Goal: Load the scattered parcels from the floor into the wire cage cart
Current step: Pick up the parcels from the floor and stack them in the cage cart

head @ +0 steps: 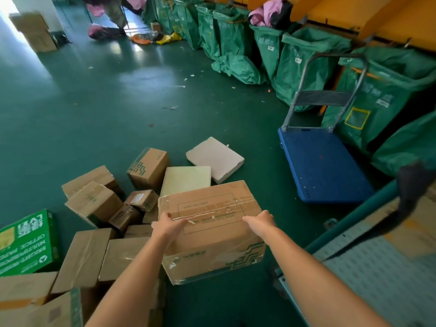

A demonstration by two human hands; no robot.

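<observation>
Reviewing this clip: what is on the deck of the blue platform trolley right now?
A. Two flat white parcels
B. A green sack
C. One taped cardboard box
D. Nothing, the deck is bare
D: the blue platform trolley shows only its bare deck, while the taped cardboard box is held between the left hand and right hand.

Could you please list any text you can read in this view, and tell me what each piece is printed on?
"OFFICE", "MULTIPURPOSE", "PAPER": upside down on the green carton; the word above them is unclear.
Green print on the held box: too blurred to read.
White labels on the green sacks: too small to read.
</observation>
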